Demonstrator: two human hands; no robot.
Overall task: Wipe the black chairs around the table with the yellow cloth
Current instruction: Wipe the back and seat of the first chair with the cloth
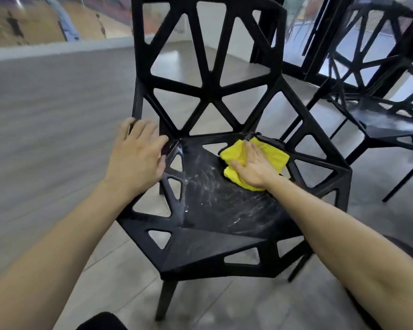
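- The step in hand looks like wiping the seat of the near black chair (215,210); the yellow cloth (272,156) lies bunched at the seat's back right corner, close under the backrest
- The right hand (253,165) presses flat on the cloth, fingers straight, its grip not closed round anything
- The left hand (138,151) rests at the seat's left edge by the backrest post, fingers spread and loose, apparently steadying the frame; nothing is held in it
- White smears cover the middle of the seat, so the next move likely calls for dragging the cloth forward and left across them
- The seat rim is pierced with triangular openings where the cloth could snag or drop through; open floor (45,103) lies to the left
- A second black chair (379,120) stands near on the right, apart from this one
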